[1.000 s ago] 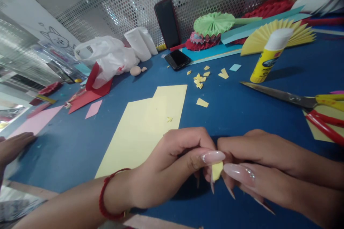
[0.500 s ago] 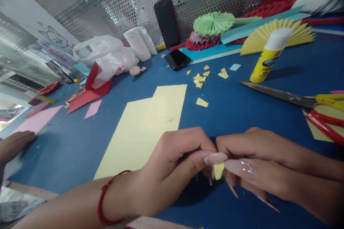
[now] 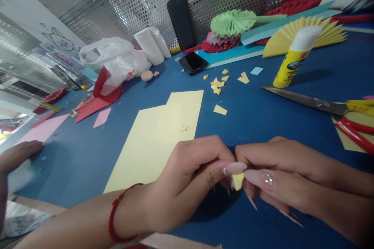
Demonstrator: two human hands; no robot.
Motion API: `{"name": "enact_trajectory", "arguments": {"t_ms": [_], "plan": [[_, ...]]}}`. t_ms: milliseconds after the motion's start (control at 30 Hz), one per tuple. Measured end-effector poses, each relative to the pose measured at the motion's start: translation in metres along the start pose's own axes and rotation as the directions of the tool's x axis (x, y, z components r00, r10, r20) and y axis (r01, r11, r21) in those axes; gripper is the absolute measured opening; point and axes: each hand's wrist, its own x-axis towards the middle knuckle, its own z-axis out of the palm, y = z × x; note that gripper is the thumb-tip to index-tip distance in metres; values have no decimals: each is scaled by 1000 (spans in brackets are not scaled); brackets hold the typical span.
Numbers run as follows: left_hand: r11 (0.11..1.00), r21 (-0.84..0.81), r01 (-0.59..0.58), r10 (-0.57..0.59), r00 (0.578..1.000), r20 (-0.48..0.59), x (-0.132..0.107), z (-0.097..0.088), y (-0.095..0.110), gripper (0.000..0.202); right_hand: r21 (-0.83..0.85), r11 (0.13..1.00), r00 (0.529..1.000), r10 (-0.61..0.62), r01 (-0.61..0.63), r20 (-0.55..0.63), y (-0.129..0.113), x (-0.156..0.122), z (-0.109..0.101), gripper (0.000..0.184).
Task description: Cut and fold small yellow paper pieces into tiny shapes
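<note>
Both of my hands meet low in the middle of the view, above the blue table (image 3: 257,120). My left hand (image 3: 189,175) and my right hand (image 3: 280,171) pinch one small yellow paper piece (image 3: 237,181) between thumbs and fingertips. Only its lower corner shows below the long nails. A red cord bracelet (image 3: 117,214) circles my left wrist. A large yellow paper sheet (image 3: 157,136) lies flat just beyond my left hand.
Yellow-handled scissors (image 3: 315,103) and red ones (image 3: 353,134) lie at right, near a glue stick (image 3: 293,56). Yellow scraps (image 3: 217,83), two phones (image 3: 193,62), paper fans (image 3: 304,33), a white bag (image 3: 117,60) and pink paper (image 3: 43,128) lie beyond. Another person's hand (image 3: 17,155) rests at left.
My hands have shifted slightly up the view, still pinching the yellow piece; less of it shows now. The other person's hand at left moved a little.
</note>
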Motion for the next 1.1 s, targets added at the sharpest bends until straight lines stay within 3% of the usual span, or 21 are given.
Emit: {"name": "enact_trajectory", "arguments": {"t_ms": [367,567,767,967,1100], "plan": [[997,66,-33,34,999,-16,0,0,0,23,-43,998,999,33,-35,-34,0,-2,4,47],[998,58,-15,16,1000,-25,0,1,2,24,-91,995,999,-44,46,15,3,2,1,45],[998,54,-29,30,999,-15,1,0,2,23,-104,971,976,-210,215,54,13,12,2,34],[999,34,-29,30,999,-19,3,1,4,23,-185,979,996,-89,89,6,0,8,4,44],[996,59,74,-69,995,-77,4,3,9,21,-170,980,995,-98,101,22,0,5,4,48]]}}
